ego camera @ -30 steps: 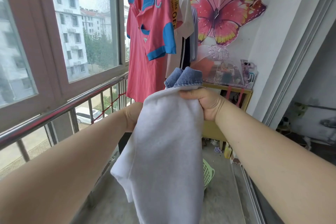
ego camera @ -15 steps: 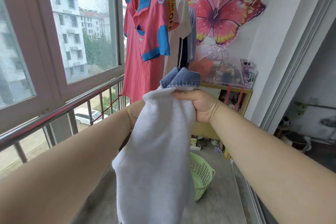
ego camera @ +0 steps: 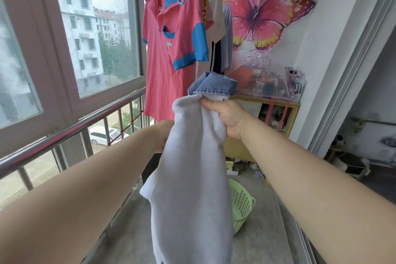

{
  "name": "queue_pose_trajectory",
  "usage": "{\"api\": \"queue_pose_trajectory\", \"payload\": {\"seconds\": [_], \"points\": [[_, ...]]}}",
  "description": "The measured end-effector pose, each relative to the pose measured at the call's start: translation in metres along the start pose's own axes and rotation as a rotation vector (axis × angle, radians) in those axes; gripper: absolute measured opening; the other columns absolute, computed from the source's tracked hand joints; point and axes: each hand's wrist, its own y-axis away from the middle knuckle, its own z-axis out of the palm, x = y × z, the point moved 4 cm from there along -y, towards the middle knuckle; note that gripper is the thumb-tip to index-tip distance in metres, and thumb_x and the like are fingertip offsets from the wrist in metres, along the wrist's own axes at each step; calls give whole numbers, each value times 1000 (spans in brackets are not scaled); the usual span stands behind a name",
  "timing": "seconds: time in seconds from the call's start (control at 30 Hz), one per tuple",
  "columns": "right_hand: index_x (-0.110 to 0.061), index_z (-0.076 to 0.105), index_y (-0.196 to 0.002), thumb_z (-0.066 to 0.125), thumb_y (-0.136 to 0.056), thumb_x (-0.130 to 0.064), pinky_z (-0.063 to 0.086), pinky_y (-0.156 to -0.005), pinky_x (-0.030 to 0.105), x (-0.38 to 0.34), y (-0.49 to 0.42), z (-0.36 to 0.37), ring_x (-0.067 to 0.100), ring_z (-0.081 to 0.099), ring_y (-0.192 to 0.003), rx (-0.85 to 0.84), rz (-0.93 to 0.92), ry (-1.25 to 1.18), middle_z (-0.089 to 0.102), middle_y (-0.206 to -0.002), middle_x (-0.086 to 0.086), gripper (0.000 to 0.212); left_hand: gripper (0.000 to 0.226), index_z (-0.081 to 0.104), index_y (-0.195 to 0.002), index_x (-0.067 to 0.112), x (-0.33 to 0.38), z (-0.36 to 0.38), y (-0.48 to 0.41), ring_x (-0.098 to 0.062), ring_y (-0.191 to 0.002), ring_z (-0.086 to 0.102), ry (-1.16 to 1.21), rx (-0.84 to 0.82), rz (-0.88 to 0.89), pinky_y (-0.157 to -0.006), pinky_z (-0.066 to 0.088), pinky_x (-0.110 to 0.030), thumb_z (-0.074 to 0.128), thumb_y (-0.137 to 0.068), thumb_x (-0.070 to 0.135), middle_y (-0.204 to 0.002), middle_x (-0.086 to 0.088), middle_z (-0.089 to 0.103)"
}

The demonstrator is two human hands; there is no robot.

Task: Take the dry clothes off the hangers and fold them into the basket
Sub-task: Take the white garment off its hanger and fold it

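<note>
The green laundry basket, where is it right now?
In the head view, the green basket sits on the floor right of centre, partly hidden behind the pale garment that the right hand grips.

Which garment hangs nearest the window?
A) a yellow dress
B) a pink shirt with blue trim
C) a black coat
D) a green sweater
B: the pink shirt hangs right beside the window, while the right hand grips a white garment.
</note>
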Motion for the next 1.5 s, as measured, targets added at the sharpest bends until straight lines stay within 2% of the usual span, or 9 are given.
{"api": "queue_pose_trajectory", "payload": {"seconds": [0.1,0.23,0.7,0.83,0.97,1.1,1.23,1.37,1.5], "points": [[-7,68,-99,59,-93,-10,55,-88,35,-1,-6,-11,20,69,-87,70,-21,-19,72,-91,7,12,37,67,-80,0,5,-11,-8,-28,-74,66,110,0,-3,-73,56,-34,59,-92,34,-81,-13,69],[-10,68,-99,64,-91,-14,50,-96,42,1,-14,-25,27,65,-98,236,-32,0,70,-98,9,10,96,58,-129,11,6,-20,-6,-28,-121,55,-45,-336,36,-107,39,-47,66,-59,76,-132,-11,58],[-19,68,-99,81,-69,-40,55,-79,35,-6,-8,-44,25,69,-96,309,-45,243,74,-98,2,39,75,73,-97,18,38,-20,-8,-22,-88,71,-519,5,192,-87,56,-42,83,-35,58,-94,-3,74],[-23,65,-112,85,-36,-64,54,-85,37,13,-2,-54,22,67,-98,39,86,243,71,-109,1,89,76,72,-96,17,46,-27,-9,-23,-84,71,-471,106,210,-85,57,-44,84,-34,58,-92,-4,74],[-20,60,-124,90,-56,-31,43,-105,49,66,15,-51,31,59,-118,-119,314,444,67,-122,5,75,68,72,-92,16,52,-32,-10,-23,-81,71,-429,171,240,-82,57,-43,86,-39,57,-90,-6,74],[-11,65,-105,73,-79,1,55,-70,19,84,23,-44,15,68,-88,-18,269,456,71,-102,3,30,69,72,-95,22,55,-35,-8,-21,-83,71,-454,146,221,-83,57,-40,87,-38,58,-92,-2,74],[-14,67,-107,79,-77,-8,49,-96,52,71,19,-47,31,66,-106,32,228,588,72,-110,8,33,87,71,-100,26,55,-43,-6,-19,-92,69,-541,108,223,-88,55,-40,84,-26,70,-97,1,73],[-15,73,-101,86,-69,-15,53,-93,44,61,20,-46,12,70,-88,75,165,717,74,-96,-4,34,91,69,-106,31,51,-47,-7,-19,-98,69,-477,68,267,-92,53,-43,85,-26,71,-104,3,73],[-12,70,-106,93,-54,-31,40,-96,67,68,24,-44,33,66,-106,51,181,511,74,-104,6,60,76,73,-98,24,60,-43,3,-23,-92,71,-395,55,256,-90,54,-44,86,-33,63,-97,-2,74]]}}
